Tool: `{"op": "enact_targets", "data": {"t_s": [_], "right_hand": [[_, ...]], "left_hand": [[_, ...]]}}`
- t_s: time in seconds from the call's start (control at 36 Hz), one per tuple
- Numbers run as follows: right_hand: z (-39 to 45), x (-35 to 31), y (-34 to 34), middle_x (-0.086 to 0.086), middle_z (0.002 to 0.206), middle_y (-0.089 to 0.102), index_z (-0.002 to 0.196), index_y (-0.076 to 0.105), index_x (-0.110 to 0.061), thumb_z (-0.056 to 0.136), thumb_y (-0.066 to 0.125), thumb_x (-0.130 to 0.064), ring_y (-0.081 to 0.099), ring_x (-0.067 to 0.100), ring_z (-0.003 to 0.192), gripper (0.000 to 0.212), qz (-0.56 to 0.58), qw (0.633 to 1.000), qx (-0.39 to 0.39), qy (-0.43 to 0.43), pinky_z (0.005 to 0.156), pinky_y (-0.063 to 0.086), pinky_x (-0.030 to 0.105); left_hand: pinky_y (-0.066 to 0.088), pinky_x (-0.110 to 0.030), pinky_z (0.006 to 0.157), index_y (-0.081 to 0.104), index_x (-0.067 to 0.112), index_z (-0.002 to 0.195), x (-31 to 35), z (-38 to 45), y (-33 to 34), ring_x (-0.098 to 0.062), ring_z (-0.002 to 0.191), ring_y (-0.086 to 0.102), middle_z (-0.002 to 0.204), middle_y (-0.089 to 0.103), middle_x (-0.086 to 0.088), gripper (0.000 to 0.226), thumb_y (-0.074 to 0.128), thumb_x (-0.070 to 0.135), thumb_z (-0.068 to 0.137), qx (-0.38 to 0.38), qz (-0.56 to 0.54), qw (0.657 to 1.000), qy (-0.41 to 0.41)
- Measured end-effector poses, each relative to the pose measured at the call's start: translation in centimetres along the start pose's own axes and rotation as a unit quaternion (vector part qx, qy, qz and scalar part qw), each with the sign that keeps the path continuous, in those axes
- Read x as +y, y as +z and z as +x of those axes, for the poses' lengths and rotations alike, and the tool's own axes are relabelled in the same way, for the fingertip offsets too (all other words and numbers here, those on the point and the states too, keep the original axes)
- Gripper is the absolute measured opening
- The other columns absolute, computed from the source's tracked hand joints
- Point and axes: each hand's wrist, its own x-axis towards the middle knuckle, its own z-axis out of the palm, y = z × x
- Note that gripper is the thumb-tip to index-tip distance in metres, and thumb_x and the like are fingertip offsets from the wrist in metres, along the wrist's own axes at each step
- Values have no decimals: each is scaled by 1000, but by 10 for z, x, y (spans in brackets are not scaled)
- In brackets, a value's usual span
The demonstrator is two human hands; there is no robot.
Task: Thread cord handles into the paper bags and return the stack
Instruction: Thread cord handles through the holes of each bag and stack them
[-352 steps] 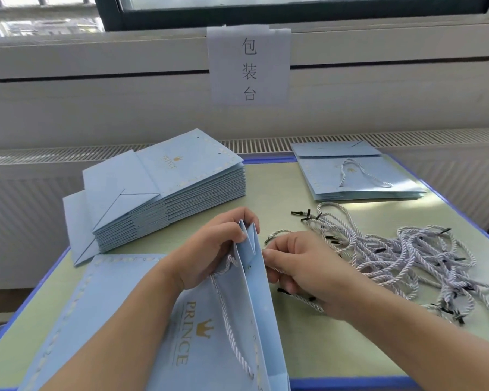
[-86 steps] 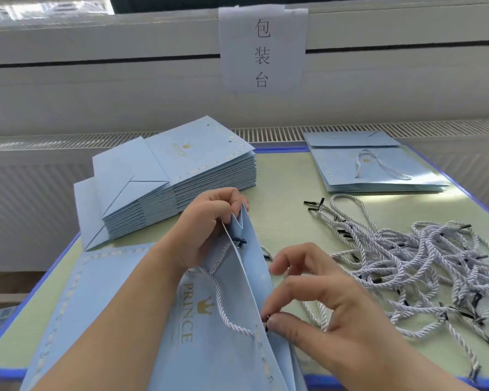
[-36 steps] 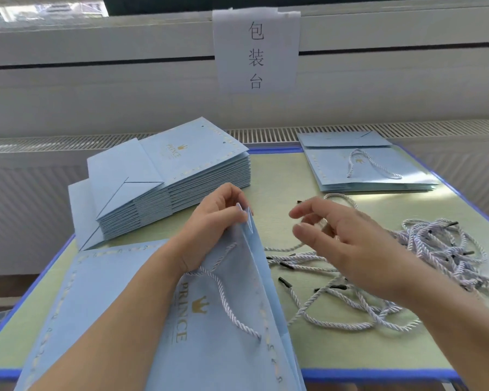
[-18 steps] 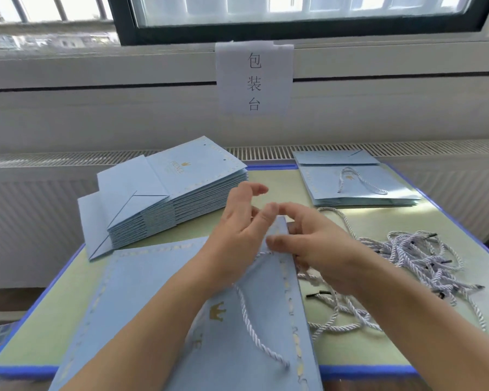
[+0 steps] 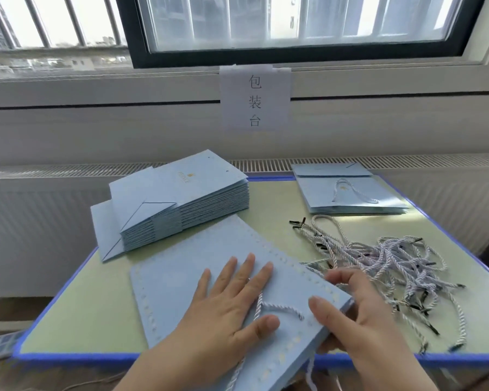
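A light blue paper bag (image 5: 181, 266) lies flat on the table in front of me, with a white cord handle (image 5: 277, 307) across its top face. My left hand (image 5: 232, 306) presses flat on the bag with straight fingers, partly over the cord. My right hand (image 5: 356, 314) grips the bag's right edge, thumb on top and fingers underneath. A pile of loose white cords (image 5: 384, 261) with black tips lies to the right.
A tall stack of flat blue bags (image 5: 181, 204) sits at the back left. A thin stack of bags with handles (image 5: 347, 193) lies at the back right. The table's blue front edge (image 5: 76, 358) runs below my hands. A paper sign (image 5: 254, 100) hangs on the wall.
The bag stood opened between my hands earlier; now it lies flat. My left hand went from pinching the bag's rim to pressing on it, and my right hand moved to its right edge.
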Motion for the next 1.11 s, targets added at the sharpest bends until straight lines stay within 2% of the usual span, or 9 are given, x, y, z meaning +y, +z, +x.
{"op": "enact_targets", "data": {"t_s": [0.19, 0.33, 0.44, 0.53, 0.64, 0.78, 0.89, 1.0, 1.11], "right_hand": [[-8, -3, 6, -2, 61, 67, 113, 51, -25, 69, 69, -14, 62, 15, 50, 49, 14, 1000, 1, 12, 44, 52, 27], [-16, -28, 1, 7, 74, 70, 114, 56, -23, 69, 83, -12, 63, 19, 55, 53, 112, 992, 10, -50, 45, 52, 26], [-22, -72, -2, 5, 80, 73, 105, 60, -36, 63, 79, -36, 67, 12, 62, 46, 51, 967, 56, -241, 58, 53, 17], [-26, -97, 7, -11, 91, 67, 105, 53, -42, 75, 63, -33, 66, 6, 68, 33, -106, 915, 109, -374, 63, 50, 12], [-16, -103, 23, -8, 88, 61, 103, 53, -30, 87, 54, -29, 57, 7, 69, 16, -370, 764, 146, -508, 62, 43, 13], [12, -94, 23, -6, 83, 66, 95, 69, -18, 80, 66, -22, 59, 22, 68, 16, -530, 643, 145, -533, 52, 48, 32], [37, -91, -6, -9, 100, 66, 98, 69, -26, 91, 38, -60, 61, 18, 89, 47, -522, 706, 82, -471, 68, 49, 31], [82, -100, -58, 1, 127, 57, 104, 71, -30, 87, 16, -74, 42, 23, 123, 73, -543, 736, 173, -366, 92, 27, 34], [120, -120, -103, -20, 99, 55, 114, 65, -19, 97, 26, -58, 54, 13, 102, 57, -276, 937, 117, -178, 93, 36, 36]], "left_hand": [[-23, -28, 113, -28, 69, 122, -1, -2, 4, 8, 135, -35, 141, -34, 35, 86, -25, 96, 40, 19, -25, 999, 7], [-10, -9, 112, -17, 71, 127, 11, -19, -26, 17, 136, -20, 147, -19, 42, 81, -5, 99, 53, 176, -123, 976, 22], [16, -5, 108, 33, 61, 133, 36, -34, -59, 13, 139, 18, 144, 23, 42, 63, 25, 86, 76, 343, -174, 919, 89], [33, -14, 102, 54, 46, 126, 62, -34, -80, 9, 129, 40, 133, 49, 30, 59, 45, 74, 75, 370, -343, 855, 118], [43, -36, 97, 57, 38, 129, 85, -18, -102, -8, 121, 57, 126, 64, 14, 82, 59, 84, 61, 220, -611, 746, 148], [52, -20, 52, 67, 2, 81, 96, 13, -119, -17, 59, 67, 65, 67, -7, 36, 53, 34, 84, 56, -754, 650, 72], [52, -25, 44, 57, -3, 107, 93, 52, -112, -23, 55, 68, 72, 70, -14, 22, 44, 9, 95, 97, -797, 595, 15], [58, -31, 55, 55, -4, 122, 84, 95, -105, -27, 69, 70, 92, 72, -18, 29, 44, 7, 97, 100, -843, 528, -27], [50, -42, 80, 60, -1, 107, 83, 128, -113, -32, 89, 65, 92, 73, -18, 29, 42, 20, 101, 73, -853, 516, -27]]}}
